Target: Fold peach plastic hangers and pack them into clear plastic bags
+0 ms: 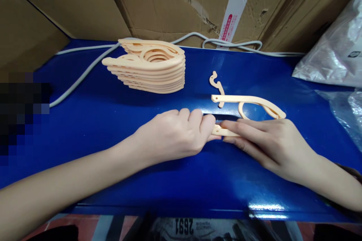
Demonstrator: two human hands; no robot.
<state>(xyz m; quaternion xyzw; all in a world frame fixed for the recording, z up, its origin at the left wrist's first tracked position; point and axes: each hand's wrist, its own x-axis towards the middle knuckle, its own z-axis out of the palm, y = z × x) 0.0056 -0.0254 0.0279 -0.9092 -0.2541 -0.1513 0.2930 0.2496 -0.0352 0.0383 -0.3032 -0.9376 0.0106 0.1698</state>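
Over the blue table point(183, 186), the left hand point(177, 131), knuckles up, curls round one end of a plastic piece point(226, 132); the right hand point(275, 145), angled inward, pinches it alongside

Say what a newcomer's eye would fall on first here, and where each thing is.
Probably the layered stack of peach hanger parts, bright against the blue tabletop, toward the back left of centre. Next, the left hand and right hand, close together near the middle, gripping a peach hanger piece that shows between them. Just beyond lie a hook and another hanger arm.
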